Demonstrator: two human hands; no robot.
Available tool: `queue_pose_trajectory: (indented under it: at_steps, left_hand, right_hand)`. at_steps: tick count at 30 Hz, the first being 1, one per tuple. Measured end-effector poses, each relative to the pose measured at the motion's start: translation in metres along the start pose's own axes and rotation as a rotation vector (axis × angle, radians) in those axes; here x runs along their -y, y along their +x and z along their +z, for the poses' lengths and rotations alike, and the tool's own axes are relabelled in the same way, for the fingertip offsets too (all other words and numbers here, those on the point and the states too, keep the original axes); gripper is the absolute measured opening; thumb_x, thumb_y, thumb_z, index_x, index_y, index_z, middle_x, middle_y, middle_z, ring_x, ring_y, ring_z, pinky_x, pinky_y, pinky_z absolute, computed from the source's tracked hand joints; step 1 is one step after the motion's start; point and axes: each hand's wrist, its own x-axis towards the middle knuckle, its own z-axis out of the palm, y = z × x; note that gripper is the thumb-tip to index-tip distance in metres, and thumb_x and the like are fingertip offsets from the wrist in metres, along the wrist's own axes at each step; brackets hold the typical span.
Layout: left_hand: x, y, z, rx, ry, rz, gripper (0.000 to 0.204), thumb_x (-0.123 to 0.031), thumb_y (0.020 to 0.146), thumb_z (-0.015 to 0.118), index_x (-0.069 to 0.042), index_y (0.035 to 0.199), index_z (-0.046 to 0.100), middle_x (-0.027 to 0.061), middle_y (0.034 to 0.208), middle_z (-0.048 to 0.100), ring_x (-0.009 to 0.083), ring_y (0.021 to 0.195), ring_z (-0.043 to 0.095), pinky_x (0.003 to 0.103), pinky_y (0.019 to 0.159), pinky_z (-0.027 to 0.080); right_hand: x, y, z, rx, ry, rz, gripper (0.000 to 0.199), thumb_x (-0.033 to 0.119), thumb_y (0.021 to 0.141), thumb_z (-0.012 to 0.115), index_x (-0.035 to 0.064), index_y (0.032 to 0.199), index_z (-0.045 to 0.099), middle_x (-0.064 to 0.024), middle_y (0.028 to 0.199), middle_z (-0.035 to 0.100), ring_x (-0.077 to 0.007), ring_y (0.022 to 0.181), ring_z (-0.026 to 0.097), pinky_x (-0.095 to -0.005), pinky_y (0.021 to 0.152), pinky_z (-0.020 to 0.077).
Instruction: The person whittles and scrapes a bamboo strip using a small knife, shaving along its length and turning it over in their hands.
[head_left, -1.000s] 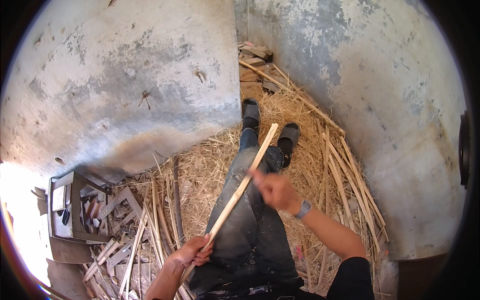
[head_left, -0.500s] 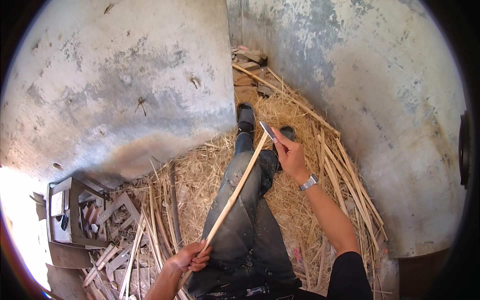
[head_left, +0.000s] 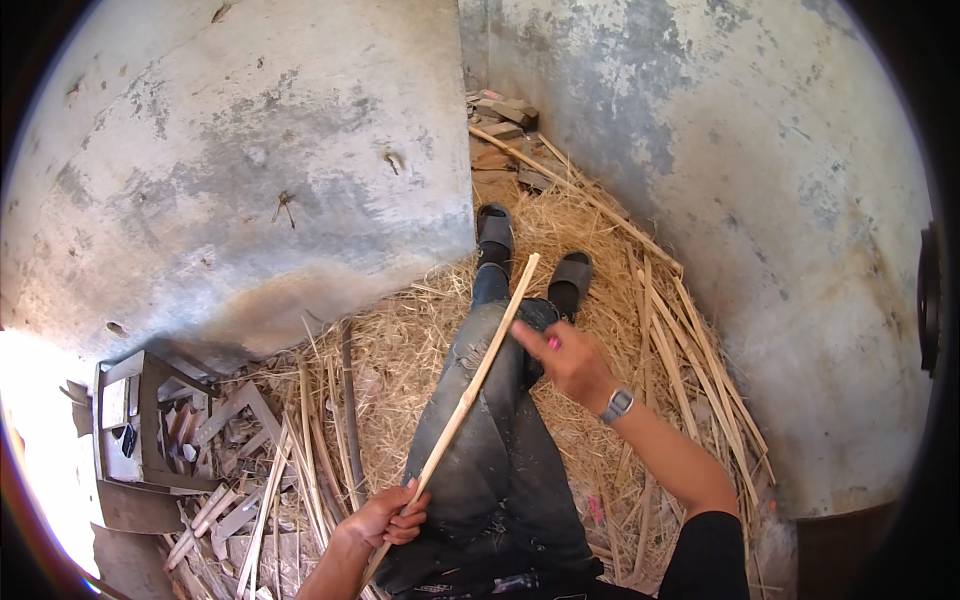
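A long pale wooden strip (head_left: 463, 405), likely split bamboo, slants across my thighs, its far end above my knees. My left hand (head_left: 388, 516) is wrapped round its lower part, close to my left hip. Beside the strip's upper half, my right hand (head_left: 572, 362) is closed, its index finger stretched toward the wood. A small pink bit of the knife (head_left: 554, 342) shows at my right fingers; its blade is hidden. Whether the blade touches the strip, I cannot tell.
Thin shavings (head_left: 590, 400) cover the floor around my sandalled feet. Long strips (head_left: 695, 360) lie along the right wall, and more strips (head_left: 290, 480) on the left. A broken wooden frame (head_left: 150, 420) stands at left. Scrap pieces (head_left: 505, 115) fill the far corner.
My right hand has come down along the strip toward me from its far end and turned, so the knife blade no longer shows. The left hand and strip have barely shifted.
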Motion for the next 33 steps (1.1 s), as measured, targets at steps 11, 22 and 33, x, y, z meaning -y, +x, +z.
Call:
queue_pose_trajectory:
  at_steps: [11, 22, 33]
  left_hand:
    - [0.005, -0.003, 0.003, 0.011, -0.034, 0.000, 0.053, -0.057, 0.113, 0.043, -0.015, 0.081, 0.042, -0.0061, 0.058, 0.028, 0.0049, 0.043, 0.022, 0.024, 0.038, 0.017]
    - [0.007, 0.004, -0.015, 0.184, -0.205, -0.070, 0.050, -0.056, 0.113, 0.043, -0.016, 0.084, 0.042, -0.0064, 0.057, 0.028, 0.0044, 0.043, 0.023, 0.023, 0.036, 0.018]
    - [0.006, -0.011, -0.002, 0.135, -0.121, -0.071, 0.051, -0.057, 0.113, 0.044, -0.015, 0.083, 0.043, -0.0058, 0.058, 0.031, 0.0048, 0.043, 0.026, 0.023, 0.036, 0.020]
  right_hand:
    - [-0.020, 0.014, 0.002, 0.060, -0.073, 0.049, 0.063, 0.014, 0.098, 0.060, 0.0387, 0.156, 0.056, -0.0027, 0.080, 0.053, -0.0178, 0.056, 0.058, -0.0336, 0.041, 0.0459]
    - [-0.059, 0.029, 0.008, 0.001, -0.029, 0.161, 0.065, 0.010, 0.099, 0.058, 0.0349, 0.159, 0.052, -0.0053, 0.081, 0.058, -0.0214, 0.053, 0.059, -0.0356, 0.044, 0.0510]
    - [-0.123, 0.028, 0.009, 0.013, -0.094, 0.398, 0.047, 0.011, 0.103, 0.063, 0.0241, 0.148, 0.066, -0.0062, 0.069, 0.057, -0.0221, 0.059, 0.058, -0.0375, 0.056, 0.0480]
